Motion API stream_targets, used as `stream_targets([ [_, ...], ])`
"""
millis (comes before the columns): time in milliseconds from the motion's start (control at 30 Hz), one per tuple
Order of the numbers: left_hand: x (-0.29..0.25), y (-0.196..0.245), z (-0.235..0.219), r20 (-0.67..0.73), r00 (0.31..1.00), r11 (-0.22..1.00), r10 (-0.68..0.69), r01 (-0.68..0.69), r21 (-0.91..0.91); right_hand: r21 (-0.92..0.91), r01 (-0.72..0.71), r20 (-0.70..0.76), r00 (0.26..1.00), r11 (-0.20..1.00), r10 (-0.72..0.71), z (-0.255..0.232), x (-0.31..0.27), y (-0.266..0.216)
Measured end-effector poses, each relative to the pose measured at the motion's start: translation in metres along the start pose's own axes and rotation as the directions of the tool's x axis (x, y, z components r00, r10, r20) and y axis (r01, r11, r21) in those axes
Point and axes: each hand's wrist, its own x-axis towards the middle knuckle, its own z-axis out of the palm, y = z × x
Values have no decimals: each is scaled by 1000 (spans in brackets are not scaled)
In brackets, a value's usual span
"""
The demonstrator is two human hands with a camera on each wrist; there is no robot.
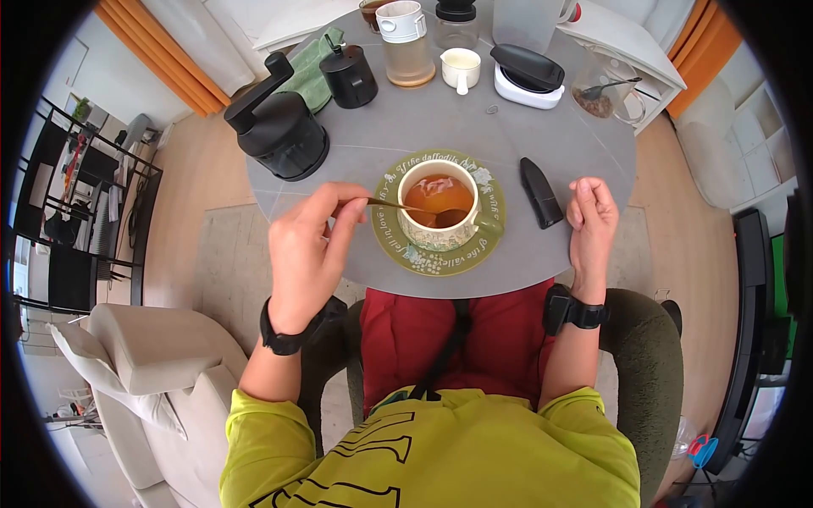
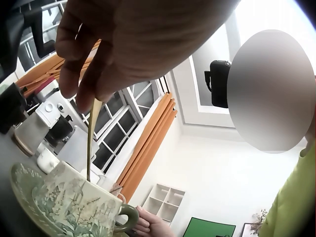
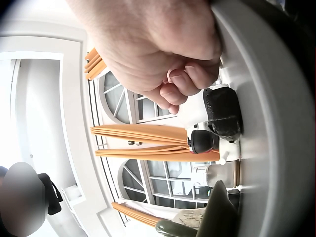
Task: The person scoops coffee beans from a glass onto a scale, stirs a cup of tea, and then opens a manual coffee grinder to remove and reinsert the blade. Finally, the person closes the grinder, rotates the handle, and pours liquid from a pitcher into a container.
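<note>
My left hand [image 1: 309, 245] pinches the handle of a gold spoon [image 1: 385, 202] between thumb and fingers. The spoon's bowl dips into amber tea inside a patterned cup [image 1: 432, 234], whose green handle [image 1: 489, 224] points right. Under the cup lies a green saucer [image 1: 394, 248] with white lettering. In the left wrist view the spoon [image 2: 91, 143] slants down past the cup's rim [image 2: 74, 173]. My right hand [image 1: 590, 222] rests at the table's right edge, fingers loosely curled and holding nothing. A black, knife-shaped object [image 1: 540, 193] lies just left of it.
Behind the cup stand a black hand grinder [image 1: 284, 135], a smaller black pot [image 1: 348, 78], a glass brewer [image 1: 406, 52], a white milk jug [image 1: 461, 68] and a white scale [image 1: 527, 91] with a black top. A glass mug [image 1: 596, 102] sits far right on the grey table [image 1: 356, 152].
</note>
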Motion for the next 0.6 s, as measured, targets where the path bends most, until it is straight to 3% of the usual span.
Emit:
stream_targets([
  [167, -2, -3, 12, -85, 996, 1000, -10, 11, 7, -50, -3, -15, 1000, 999, 2, 3, 0, -2],
  [233, -1, -7, 15, -155, 980, 989, 121, -106, 101, -60, -11, -16, 1000, 998, 10, 3, 0, -2],
  [333, 0, -9, 14, -173, 967, 964, 186, -145, 224, -10, -7, -7, 1000, 1000, 7, 1, 0, -1],
  [433, 2, -9, 11, -182, 947, 922, 267, -196, 334, -15, -9, -20, 1000, 1000, 9, 2, 0, -1],
  [600, 2, -1, -4, -105, 958, 887, 266, -201, 415, -38, -8, -11, 1000, 999, 7, 3, 0, -3],
])
